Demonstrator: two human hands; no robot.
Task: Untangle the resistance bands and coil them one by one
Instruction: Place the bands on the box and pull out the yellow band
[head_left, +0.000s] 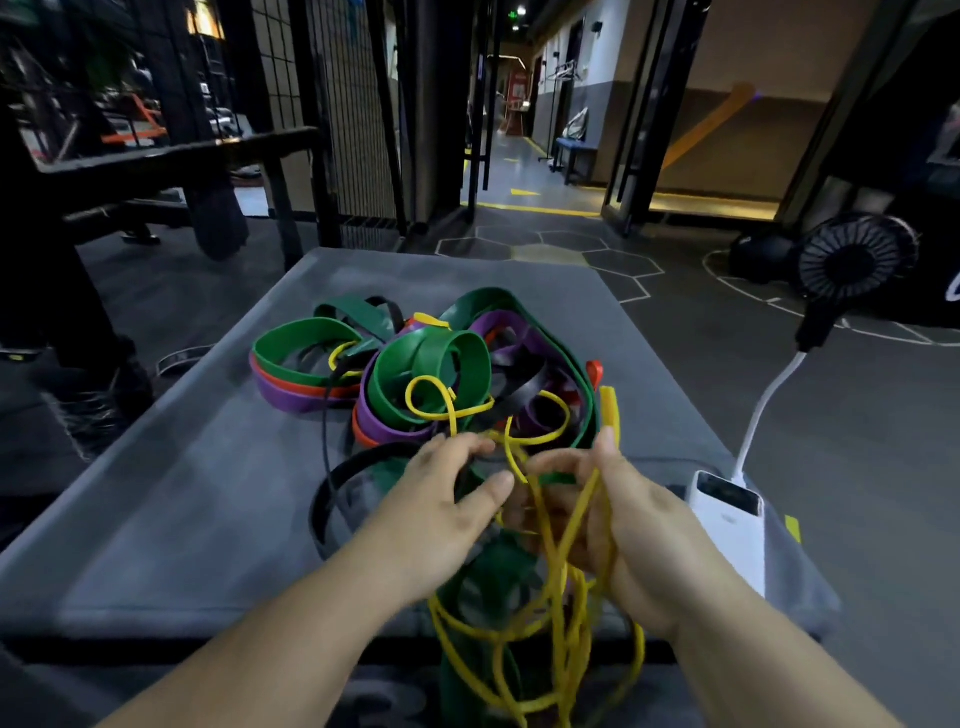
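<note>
Below the right grip (639, 525), loops of the thin yellow band (558, 597) hang past the near edge of the worktop (182, 493). Several of its strands run up through my curled fingers, which are clamped on them. Left of it and almost touching, the left grip (447, 499) lies spread over the same strands, thumb apart from fingers and clamped on nothing that I can see; blur hides what the fingertips touch.

Under both grips a dark green band (498, 571) passes down toward the edge, and a black band (332, 493) arcs out to the left of the left grip. Just beyond the fingertips, the yellow band loops on into the main tangle (431, 374) of broad green, purple, orange and black bands heaped mid-worktop. Right of the right grip sits a white power bank (727, 514), its white stalk rising to a small fan (852, 265) farther off.

Handling, as I judge it: the yellow band is light, limp and narrow, probably tacky rubber that snags rather than slides, and it will stretch if hauled. The best hold is on a free run close to where it enters the tangle, feeding slack through each crossing. The broad bands look springier and should hold a coil less willingly.
</note>
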